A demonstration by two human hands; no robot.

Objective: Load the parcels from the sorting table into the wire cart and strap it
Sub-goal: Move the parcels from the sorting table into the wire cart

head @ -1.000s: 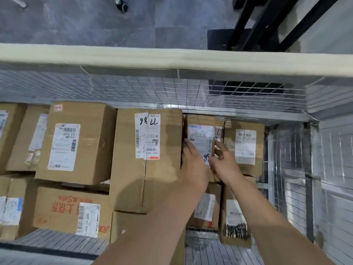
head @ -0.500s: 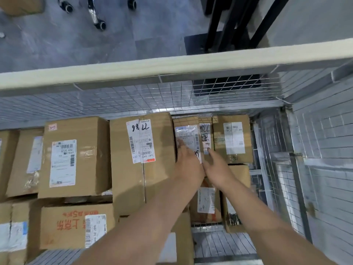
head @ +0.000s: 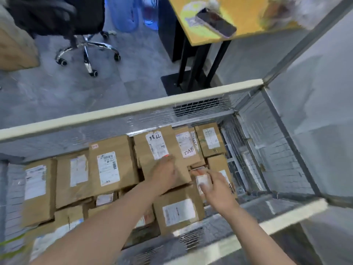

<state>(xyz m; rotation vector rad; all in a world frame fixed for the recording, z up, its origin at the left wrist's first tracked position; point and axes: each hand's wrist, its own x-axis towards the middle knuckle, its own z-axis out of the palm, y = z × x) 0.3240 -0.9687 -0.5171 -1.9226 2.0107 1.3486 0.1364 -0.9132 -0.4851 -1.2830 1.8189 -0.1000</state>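
The wire cart (head: 133,111) fills the lower half of the head view, with several brown cardboard parcels packed inside. A narrow parcel (head: 186,145) with a handwritten white label stands wedged between the big parcel marked "77 86" (head: 152,148) and a smaller box (head: 210,139) at the far right corner. My left hand (head: 165,174) rests with straight fingers on top of the big parcel. My right hand (head: 213,186) hovers with loosely bent fingers over lower parcels beside it and holds nothing that I can make out; motion blur softens it.
The cart's padded near rail (head: 282,213) crosses below my forearms. Mesh walls close the right side. Beyond the far rail stand an office chair (head: 84,44), blue water bottles (head: 124,16), and a yellow table (head: 248,20) with a phone (head: 216,23) on it.
Both hands have come off the narrow parcel and drawn back towards me. The view has lifted, showing the floor, chair and table beyond the cart.
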